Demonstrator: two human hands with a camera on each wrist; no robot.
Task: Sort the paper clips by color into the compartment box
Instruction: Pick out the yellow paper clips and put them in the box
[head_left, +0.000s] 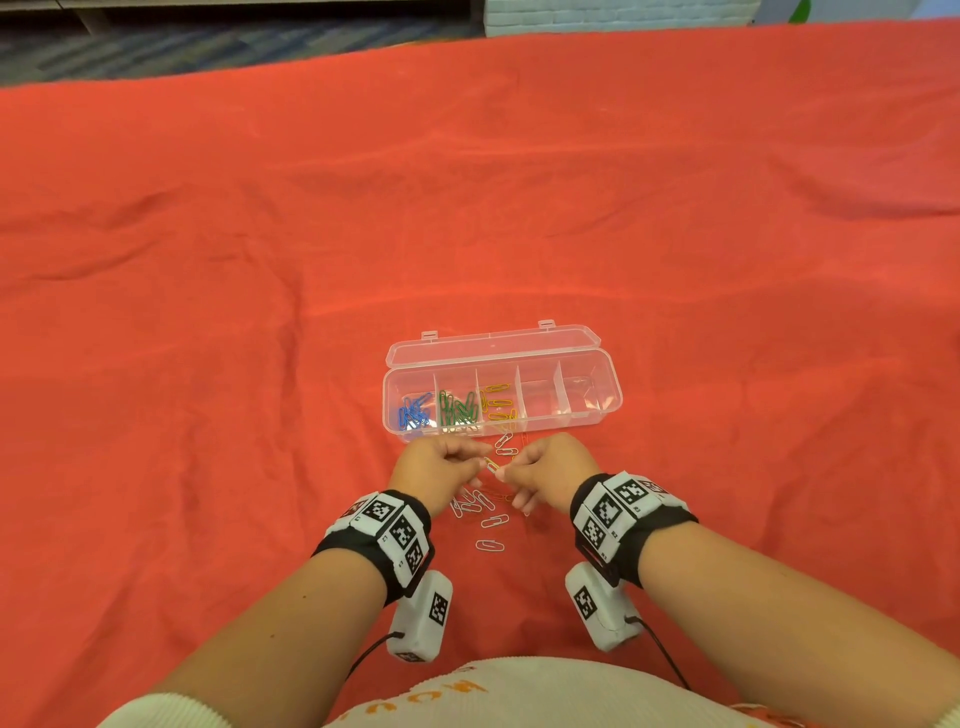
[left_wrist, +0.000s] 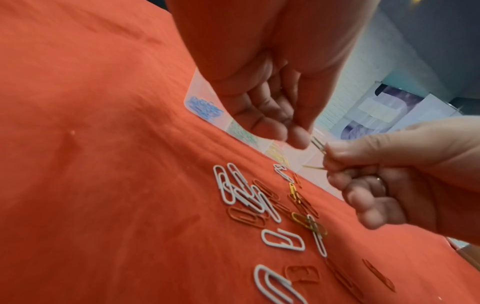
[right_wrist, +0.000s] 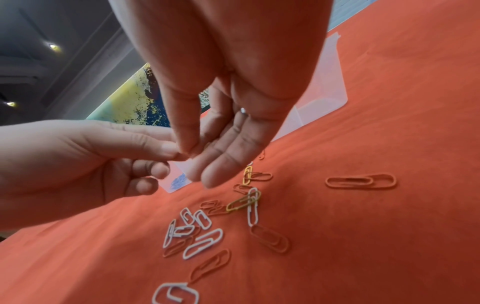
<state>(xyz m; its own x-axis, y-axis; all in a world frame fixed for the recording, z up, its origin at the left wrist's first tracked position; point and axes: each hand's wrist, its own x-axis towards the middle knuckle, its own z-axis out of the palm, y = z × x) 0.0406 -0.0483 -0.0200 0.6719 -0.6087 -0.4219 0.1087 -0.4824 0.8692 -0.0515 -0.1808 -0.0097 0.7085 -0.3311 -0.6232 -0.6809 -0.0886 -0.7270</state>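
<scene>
Head view: on the red cloth (head_left: 208, 260) the left hand (head_left: 441, 467) and the right hand (head_left: 550, 467) meet just above a loose heap of paper clips (head_left: 483, 512). Going left to right, the left hand's thumb and forefinger close toward a yellow clip (head_left: 491, 464) held between the 2 hands; whether they actually touch it I cannot tell. In the left wrist view the right hand (left_wrist: 389, 174) pinches yellow clips (left_wrist: 318, 144) between thumb and forefinger, its other fingers curled.

Just beyond the hands lies the clear compartment box (head_left: 597, 410), lid open and laid back. It has 5 compartments: from the left, blue clips (head_left: 414, 410), green clips (head_left: 458, 408), yellow ones (head_left: 500, 402), then 2 that look empty.

The heap on the cloth holds white, red and a few yellow clips, several overlapping. Both wrists wear black bands with square black-and-white marker tags (head_left: 395, 525); tiny codes beside them are too small to read. Orange lettering on the white shirt (head_left: 441, 691) is unreadable.
</scene>
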